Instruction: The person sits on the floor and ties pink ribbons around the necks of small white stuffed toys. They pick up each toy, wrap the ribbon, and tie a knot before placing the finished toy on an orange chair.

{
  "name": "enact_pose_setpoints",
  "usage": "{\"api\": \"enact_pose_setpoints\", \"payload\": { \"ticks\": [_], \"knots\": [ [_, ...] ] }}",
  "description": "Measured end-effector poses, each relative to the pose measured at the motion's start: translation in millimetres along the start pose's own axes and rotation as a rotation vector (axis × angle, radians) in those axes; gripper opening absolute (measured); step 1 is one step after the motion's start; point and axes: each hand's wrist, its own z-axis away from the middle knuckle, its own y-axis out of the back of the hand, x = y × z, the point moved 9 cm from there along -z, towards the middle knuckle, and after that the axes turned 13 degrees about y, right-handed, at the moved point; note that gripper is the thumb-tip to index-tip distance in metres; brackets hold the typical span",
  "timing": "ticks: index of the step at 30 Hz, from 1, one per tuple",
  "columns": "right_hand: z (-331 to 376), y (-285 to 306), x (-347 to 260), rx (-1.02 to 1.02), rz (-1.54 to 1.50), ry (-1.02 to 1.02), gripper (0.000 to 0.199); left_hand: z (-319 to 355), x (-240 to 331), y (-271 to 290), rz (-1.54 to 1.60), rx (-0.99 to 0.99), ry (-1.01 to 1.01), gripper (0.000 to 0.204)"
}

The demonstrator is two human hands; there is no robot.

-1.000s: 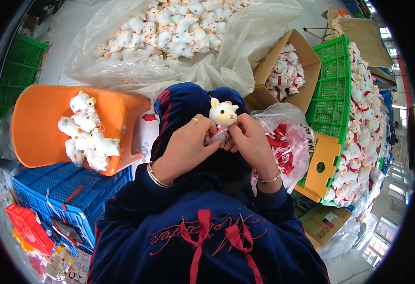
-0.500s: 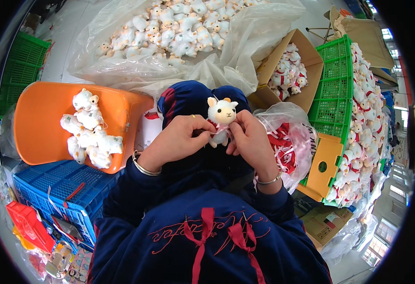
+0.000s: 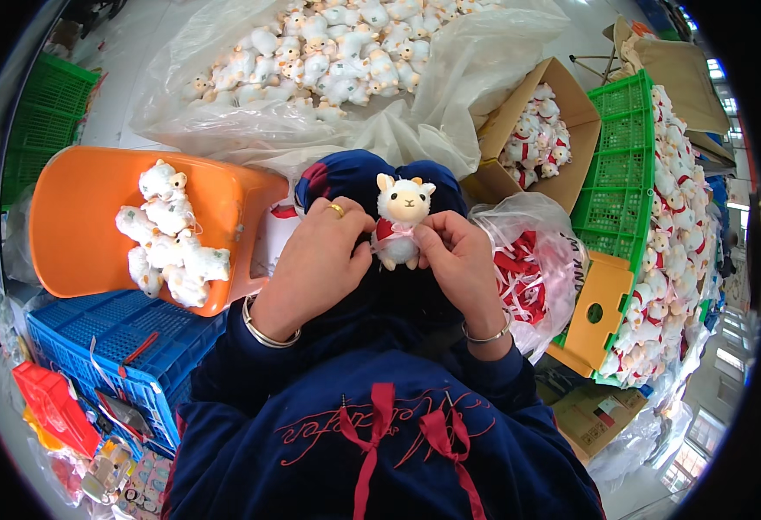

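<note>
Both hands are raised in front of the chest, over the lap of a dark blue garment with red ribbon bows. Between them is a small white plush toy (image 3: 402, 217) — upright, face toward the camera, a red ribbon at its neck. The left hand (image 3: 315, 260) is curled, its fingers closed against the toy's left side; a gold ring shows on one finger and a metal bangle on the wrist. The right hand (image 3: 460, 260) pinches the toy's lower right side and the ribbon with thumb and fingertips; a thin bracelet sits on that wrist.

To the left, an orange tray (image 3: 77, 225) holds a loose pile of finished-looking white toys (image 3: 168, 238). Below it stands a blue crate (image 3: 111, 342), with a red plastic piece (image 3: 51, 403) near its lower corner.

Ahead, a clear plastic sheet (image 3: 450, 87) carries a large heap of the same toys. To the right — a cardboard box (image 3: 519, 113) with more toys, a clear bag of red ribbons (image 3: 528, 269) just beside the right wrist, and a green crate (image 3: 614, 173) stacked against another heap of toys.
</note>
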Motion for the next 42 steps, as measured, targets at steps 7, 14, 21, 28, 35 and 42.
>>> {"api": "enact_pose_setpoints", "payload": {
  "ticks": [7, 14, 21, 28, 35, 42],
  "knots": [
    [-4, -3, -6, 0.002, 0.035, 0.048, 0.014, -13, -16, -20, 0.366, -0.123, 0.388, 0.021],
    [-6, -2, -11, 0.005, 0.099, 0.133, 0.017, -10, -3, -29, 0.333, -0.009, 0.229, 0.018],
    [0, -3, -1, 0.075, 0.056, 0.176, 0.017, -4, -21, -37, 0.515, -0.037, 0.261, 0.011],
    [4, -5, 18, 0.082, -0.134, 0.148, 0.020, -1, -40, -55, 0.771, -0.121, 0.340, 0.014],
    [-1, -8, 0, 0.005, -0.017, 0.151, 0.019, -11, -28, -46, 0.507, -0.072, 0.341, 0.023],
    [-1, -11, 9, 0.012, -0.102, 0.190, 0.021, -13, -30, -45, 0.421, -0.058, 0.337, 0.018]
  ]
}}
